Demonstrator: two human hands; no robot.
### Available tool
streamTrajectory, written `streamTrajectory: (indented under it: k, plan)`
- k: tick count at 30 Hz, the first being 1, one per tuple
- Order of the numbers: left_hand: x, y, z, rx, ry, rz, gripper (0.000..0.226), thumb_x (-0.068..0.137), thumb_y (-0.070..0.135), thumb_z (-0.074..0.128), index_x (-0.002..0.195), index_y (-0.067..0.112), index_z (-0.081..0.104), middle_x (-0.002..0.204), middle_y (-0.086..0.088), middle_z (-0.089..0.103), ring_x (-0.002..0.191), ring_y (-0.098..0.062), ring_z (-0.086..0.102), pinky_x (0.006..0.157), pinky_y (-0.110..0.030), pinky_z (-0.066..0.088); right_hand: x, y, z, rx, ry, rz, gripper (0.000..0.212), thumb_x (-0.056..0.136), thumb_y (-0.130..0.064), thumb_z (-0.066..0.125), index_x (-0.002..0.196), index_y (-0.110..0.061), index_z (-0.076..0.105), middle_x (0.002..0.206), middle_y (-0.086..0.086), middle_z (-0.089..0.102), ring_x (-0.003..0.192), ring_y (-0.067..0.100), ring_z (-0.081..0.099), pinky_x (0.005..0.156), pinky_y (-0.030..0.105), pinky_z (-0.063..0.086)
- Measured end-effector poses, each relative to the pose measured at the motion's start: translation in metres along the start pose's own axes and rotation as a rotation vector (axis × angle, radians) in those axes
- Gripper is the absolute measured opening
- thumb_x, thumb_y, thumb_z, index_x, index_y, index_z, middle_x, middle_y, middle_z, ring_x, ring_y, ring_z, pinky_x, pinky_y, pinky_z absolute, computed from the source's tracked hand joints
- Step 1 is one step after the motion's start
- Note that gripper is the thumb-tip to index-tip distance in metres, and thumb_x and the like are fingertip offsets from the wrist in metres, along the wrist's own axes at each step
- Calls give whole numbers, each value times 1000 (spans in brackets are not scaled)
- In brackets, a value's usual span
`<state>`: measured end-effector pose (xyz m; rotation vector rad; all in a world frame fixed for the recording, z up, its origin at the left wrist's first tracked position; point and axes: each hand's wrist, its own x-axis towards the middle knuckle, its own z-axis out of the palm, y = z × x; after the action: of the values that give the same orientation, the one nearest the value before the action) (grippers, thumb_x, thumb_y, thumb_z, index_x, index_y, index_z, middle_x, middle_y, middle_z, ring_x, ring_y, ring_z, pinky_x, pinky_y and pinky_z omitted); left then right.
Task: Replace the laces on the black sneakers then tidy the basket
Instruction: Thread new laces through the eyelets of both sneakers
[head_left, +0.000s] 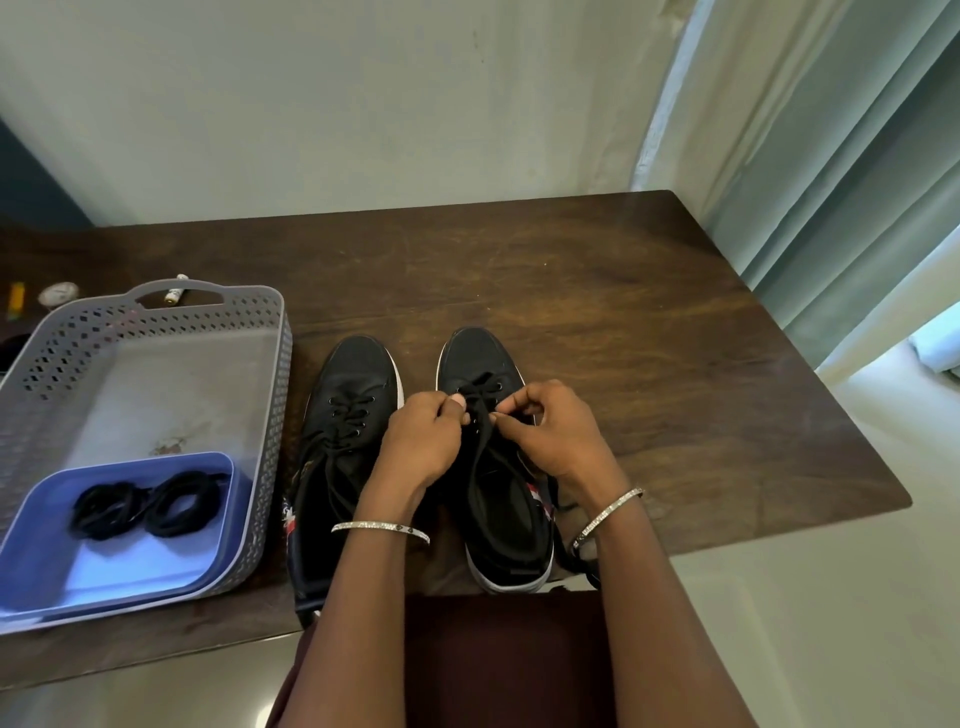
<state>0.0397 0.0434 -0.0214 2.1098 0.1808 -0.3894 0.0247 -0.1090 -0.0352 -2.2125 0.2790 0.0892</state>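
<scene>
Two black sneakers with white soles stand side by side on the brown table, toes pointing away. The left sneaker (347, 415) is laced. Both hands are over the right sneaker (475, 358). My left hand (423, 441) pinches its black lace (480, 395) near the eyelets, and my right hand (550, 431) pinches the lace from the other side. A grey perforated basket (156, 317) sits left of the shoes. In its near end a blue tray (104, 566) holds two coiled black laces (145, 504).
Small items lie behind the basket: a white tube (174, 291), a round white object (58, 293) and a yellow stick (15, 301). The table's right edge (831, 405) lies toward a curtain. A lace end (582, 556) hangs off the near edge.
</scene>
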Motion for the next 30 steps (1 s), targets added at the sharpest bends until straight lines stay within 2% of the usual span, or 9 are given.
streamTrajectory:
  k: [2,5,9,14,19,21,24,27,30]
  plan:
    - [-1,1,1,-149,-36,-84,38,103,31,47,70,17,61,62,4,51,57,-13,46,54,-26,36,-2,-4,-3,-96,13,-68,8,85,-27,76,81,-21,73,89,-8,60,79,1,54,64,4,37]
    - [-2,2,0,-249,-67,-156,39,104,27,46,70,13,59,58,1,47,52,-13,42,50,-25,35,-6,-8,-7,-125,0,-89,14,92,-16,68,81,-8,73,75,-15,48,68,-4,45,63,0,36]
    - [-3,2,0,-331,-65,-232,41,104,24,47,66,12,57,58,-2,52,52,-16,45,53,-26,36,-6,-3,-9,-12,-1,9,18,93,-16,65,76,-15,64,76,-7,60,71,7,54,66,19,41]
    - [-6,4,-2,-374,-57,-265,38,103,22,51,68,9,59,60,-4,55,52,-15,48,52,-25,39,-5,2,-2,204,59,123,14,88,-9,69,76,-1,69,85,-4,69,81,10,64,75,27,53]
    - [-8,7,-4,-410,-88,-278,38,104,20,48,69,8,56,61,-6,56,50,-14,49,42,-18,40,-2,5,0,342,30,214,16,89,-9,69,73,-14,71,99,-1,71,94,18,69,88,42,59]
    - [-8,7,-4,-423,-94,-276,38,105,19,46,69,7,54,62,-7,56,50,-14,49,38,-15,39,-2,4,0,320,40,204,16,90,-8,67,75,-13,71,100,-1,70,96,17,68,90,42,58]
    - [-8,6,-5,-457,-107,-275,38,105,18,46,70,6,54,64,-7,58,49,-13,51,41,-16,41,-4,3,0,302,62,198,15,90,-9,67,76,-12,70,98,-2,70,96,16,67,92,42,57]
    - [-9,6,-5,-504,-121,-269,38,105,17,46,70,6,54,65,-7,60,44,-8,53,54,-23,43,-6,0,1,263,79,188,17,91,-10,65,75,-14,69,93,-3,71,95,17,67,92,44,56]
    - [-9,4,-6,-518,-130,-258,37,105,17,46,70,7,54,66,-8,61,45,-7,55,57,-25,42,-10,-5,0,208,95,168,23,93,-11,63,72,-20,65,85,-6,67,94,18,66,91,41,55]
